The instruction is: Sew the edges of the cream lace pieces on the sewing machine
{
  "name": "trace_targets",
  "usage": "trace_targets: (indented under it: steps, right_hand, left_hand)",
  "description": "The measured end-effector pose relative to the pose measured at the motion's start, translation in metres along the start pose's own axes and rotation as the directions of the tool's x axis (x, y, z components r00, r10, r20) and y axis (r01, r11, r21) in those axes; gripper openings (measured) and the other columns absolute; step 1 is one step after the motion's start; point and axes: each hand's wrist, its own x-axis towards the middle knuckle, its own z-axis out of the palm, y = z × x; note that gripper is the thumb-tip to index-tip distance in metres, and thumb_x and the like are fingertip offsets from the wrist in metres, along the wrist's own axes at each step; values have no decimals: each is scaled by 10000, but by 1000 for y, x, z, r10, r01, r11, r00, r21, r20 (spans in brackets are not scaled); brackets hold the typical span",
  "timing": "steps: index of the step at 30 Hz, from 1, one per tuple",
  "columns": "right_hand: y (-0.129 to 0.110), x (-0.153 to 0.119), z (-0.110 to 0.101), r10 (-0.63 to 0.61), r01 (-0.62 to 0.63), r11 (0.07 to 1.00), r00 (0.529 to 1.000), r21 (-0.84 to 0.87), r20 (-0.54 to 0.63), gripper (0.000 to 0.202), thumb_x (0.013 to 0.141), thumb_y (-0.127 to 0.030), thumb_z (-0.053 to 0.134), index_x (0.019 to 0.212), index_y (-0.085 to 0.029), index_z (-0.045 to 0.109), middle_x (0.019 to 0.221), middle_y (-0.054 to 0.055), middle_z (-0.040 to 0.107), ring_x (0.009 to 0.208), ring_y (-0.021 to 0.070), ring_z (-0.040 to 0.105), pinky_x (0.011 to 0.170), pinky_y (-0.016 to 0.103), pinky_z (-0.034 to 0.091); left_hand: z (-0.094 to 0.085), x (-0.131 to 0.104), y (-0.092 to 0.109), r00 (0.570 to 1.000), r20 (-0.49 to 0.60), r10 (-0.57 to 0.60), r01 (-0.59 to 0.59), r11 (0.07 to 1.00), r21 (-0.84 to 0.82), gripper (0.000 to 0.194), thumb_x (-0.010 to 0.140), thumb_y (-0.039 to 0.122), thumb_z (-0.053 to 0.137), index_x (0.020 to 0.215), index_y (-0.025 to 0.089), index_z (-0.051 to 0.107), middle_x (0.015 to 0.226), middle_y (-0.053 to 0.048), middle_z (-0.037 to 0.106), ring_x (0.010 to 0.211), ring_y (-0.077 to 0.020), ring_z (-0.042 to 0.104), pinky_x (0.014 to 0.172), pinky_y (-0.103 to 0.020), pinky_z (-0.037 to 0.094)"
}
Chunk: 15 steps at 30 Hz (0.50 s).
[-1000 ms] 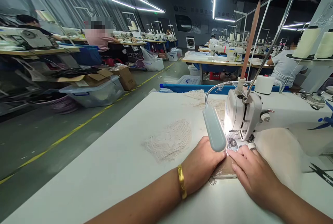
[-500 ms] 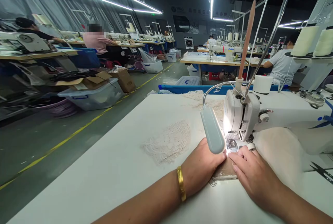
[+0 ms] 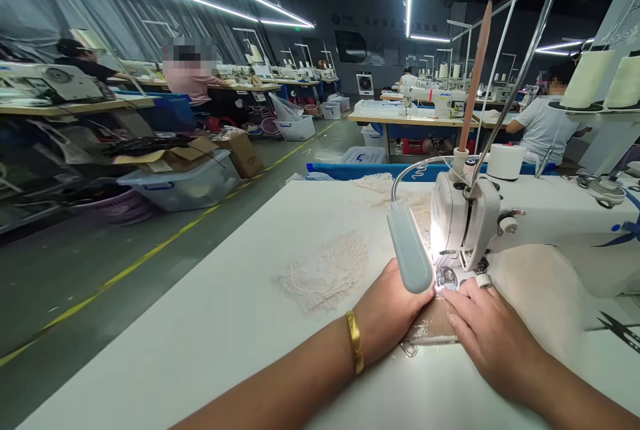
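My left hand (image 3: 387,310), with a gold bracelet (image 3: 355,342) at the wrist, rests left of the presser foot (image 3: 446,277) of a white sewing machine (image 3: 540,210). Its thumb points at the needle area, and the grey lamp (image 3: 410,250) hides the other fingers. On the right of the foot, my right hand (image 3: 493,330) is closed, fingers bent and fingertips pressed down close to the left thumb. What lies under both sets of fingertips I cannot make out. Between the hands shows a shiny tan panel (image 3: 434,320) on the machine bed.
A lace piece (image 3: 325,273) lies on the white table (image 3: 225,323), with more lace (image 3: 373,183) behind the lamp. Black thread snips (image 3: 620,331) lie at the right edge. Beige cloth (image 3: 537,290) sits under the machine arm. Co-workers sit at other machines beyond.
My left wrist and bracelet have shifted slightly up and to the right. Both hands stay beside the presser foot, the right almost unmoved.
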Motion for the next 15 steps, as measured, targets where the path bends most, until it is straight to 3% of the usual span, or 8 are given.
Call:
trace_targets:
  steps: [4, 7, 15]
  right_hand:
    - [3, -2, 2, 19, -13, 999, 993, 52, -115, 353, 1062, -210, 404, 1408, -185, 472, 965, 77, 684, 871, 285, 646, 750, 447, 570]
    - [4, -3, 3, 63, -46, 989, 990, 140, -125, 394, 1080, -232, 405, 1471, -214, 358, 932, 37, 660, 857, 254, 649, 779, 425, 577]
    - [7, -8, 8, 94, -75, 980, 991, 185, -93, 412, 1075, -234, 414, 1480, -240, 338, 942, 34, 638, 848, 246, 639, 777, 426, 584]
  left_hand:
    - [1, 5, -3, 1000, -18, 19, -18, 1000, 16, 260, 1033, 180, 463, 934, 220, 701, 959, -56, 741, 901, -218, 674, 933, -418, 542]
    - [1, 7, -4, 999, -33, 44, -42, 998, 52, 268, 1044, 179, 449, 917, 192, 684, 962, -66, 744, 891, -215, 677, 925, -417, 535]
    - [4, 4, -6, 999, 21, -34, 34, 999, -7, 243, 1018, 129, 458, 935, 205, 673, 1001, -50, 756, 947, -220, 685, 985, -420, 495]
